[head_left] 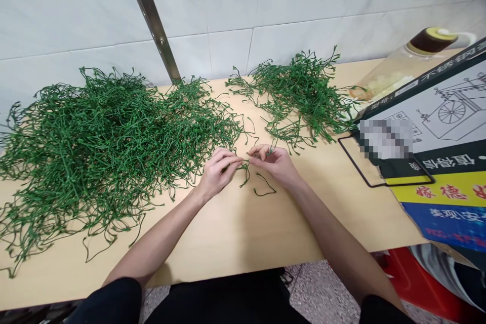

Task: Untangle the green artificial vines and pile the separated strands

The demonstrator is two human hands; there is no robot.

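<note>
Leftmost, a large heap of green strands (121, 136) covers much of the bench (228, 243) and reaches close to its near edge, limiting sideways travel there. Right of it, the left hand (220, 172) has its grip pinched, thumb against fingers, on a single held strand (246, 173), which spans the small gap to the right hand. Below that gap lies one loose strand (266, 194). The right hand (277, 164) has its grip pinched on the same held strand; this piece appears mid-handling. Behind and to the right lies a smaller pile (304, 93); whether its strands are finished or waiting cannot be determined, though the left heap probably holds most of the remaining work. Bare bench surface between the forearms allows movement toward the near edge. Farther right, a bottle (395, 68), a black wire frame (353, 162) and a printed box (455, 111) restrict reach.
</note>
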